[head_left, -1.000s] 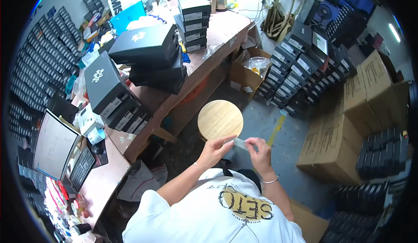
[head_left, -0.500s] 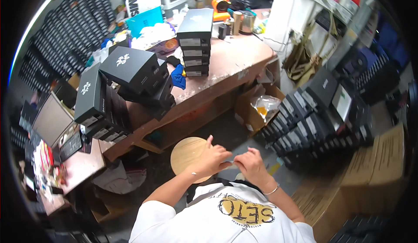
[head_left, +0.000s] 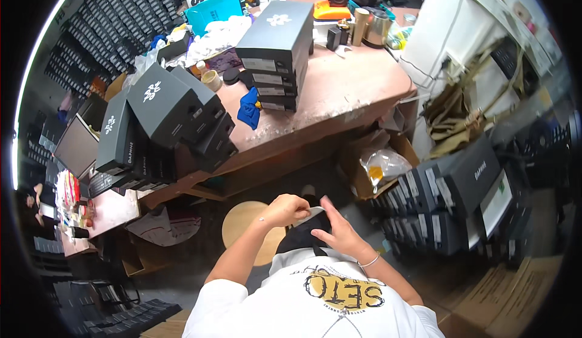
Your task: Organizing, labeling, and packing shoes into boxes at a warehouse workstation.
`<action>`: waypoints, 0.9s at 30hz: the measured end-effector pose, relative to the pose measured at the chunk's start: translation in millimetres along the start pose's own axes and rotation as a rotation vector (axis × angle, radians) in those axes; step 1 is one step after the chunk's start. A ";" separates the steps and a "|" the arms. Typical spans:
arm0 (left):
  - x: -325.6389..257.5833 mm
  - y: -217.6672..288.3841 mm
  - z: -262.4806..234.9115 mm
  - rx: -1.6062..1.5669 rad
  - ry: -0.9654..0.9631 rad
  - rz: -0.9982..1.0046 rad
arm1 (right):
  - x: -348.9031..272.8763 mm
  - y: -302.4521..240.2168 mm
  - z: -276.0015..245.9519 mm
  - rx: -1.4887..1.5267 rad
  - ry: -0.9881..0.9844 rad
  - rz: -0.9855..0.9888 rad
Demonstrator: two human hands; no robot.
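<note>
My left hand (head_left: 287, 209) is closed, thumb and fingers pinched together on a thin whitish strip (head_left: 311, 214) in front of my waist. Its exact kind cannot be made out. On the strip's other side is my right hand (head_left: 339, 232), fingers stretched up and thumb held apart. Its fingertips are at the strip's far end; whether they touch it is unclear. Below and left of my left hand stands a stool with a round wooden seat (head_left: 237, 224), partly covered by my forearm.
A pinkish table (head_left: 357, 80) ahead bears a stack of dark shoe boxes (head_left: 276, 35), tilted dark boxes (head_left: 163, 104) and a blue cloth (head_left: 248, 109). An open carton (head_left: 409, 150) and more shoe boxes (head_left: 470, 177) are at the right. Large cartons (head_left: 515, 295) stand lower right.
The whitish strip now shows between my hands. My right hand has opened from a pinch, its fingers straightened, while my left fingers have curled closed. The view has shifted.
</note>
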State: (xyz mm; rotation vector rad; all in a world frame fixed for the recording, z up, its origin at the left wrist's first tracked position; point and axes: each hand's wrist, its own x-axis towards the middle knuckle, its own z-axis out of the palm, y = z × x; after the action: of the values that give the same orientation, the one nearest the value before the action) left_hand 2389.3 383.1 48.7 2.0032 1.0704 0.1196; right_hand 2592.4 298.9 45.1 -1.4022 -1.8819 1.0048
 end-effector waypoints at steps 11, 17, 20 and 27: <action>147.3 -190.4 -122.5 -2.071 0.898 0.481 | 314.9 132.9 -66.6 0.702 -0.032 0.439; 224.8 -242.5 -173.7 -1.184 1.444 -0.014 | 465.2 203.5 -20.1 0.985 0.065 0.697; 242.2 -289.9 -186.0 -1.080 1.496 -0.280 | 501.1 212.2 -9.8 1.103 0.113 0.758; 282.4 -278.8 -163.4 -0.931 1.469 -0.426 | 504.5 253.8 12.7 1.282 0.026 0.893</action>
State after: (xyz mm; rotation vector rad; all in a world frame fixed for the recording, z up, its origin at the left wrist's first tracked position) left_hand 2317.2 769.0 -124.7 0.5757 1.7464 1.6718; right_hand 2574.1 822.0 -167.5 -1.2692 -0.1756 2.0186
